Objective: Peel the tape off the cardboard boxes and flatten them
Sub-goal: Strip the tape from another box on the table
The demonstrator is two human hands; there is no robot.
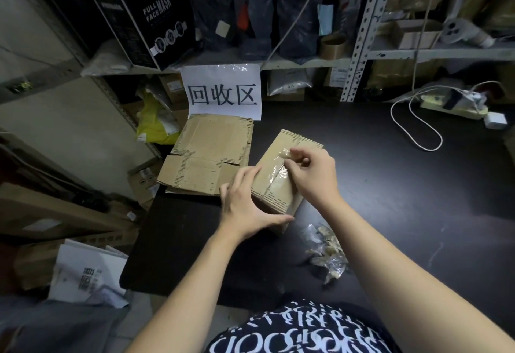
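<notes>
**Light, stiff carton; thin, clingy tape**

Centre of frame, on the dark worktop (pixel 390 185): one small cardboard box (pixel 278 193), closed, just right of a stack of flattened boxes (pixel 206 157). Braced by the left hand (pixel 245 205), with fingers (pixel 248 177) laid over the near left edge and thumb hooked along the lower front, so clasped rather than merely touched. Pinched in the right hand (pixel 315 174), between thumb and curled forefinger: a lifted, crumpled end of clear tape (pixel 280 172) on the top face, otherwise flat along the seam.

Judging by size and plain corrugated walls: probably light and likely to slide or tip under a pull, hence worth pinning down firmly. Stiff across the faces, weaker at the perforated folds, so best flattened along those. Tape likely thin and stretchy, prone to tearing and clinging to skin; best gripped close to the board and drawn low along the seam. Lower right of centre: a heap of crumpled tape scraps (pixel 326 255), apart from the box
</notes>
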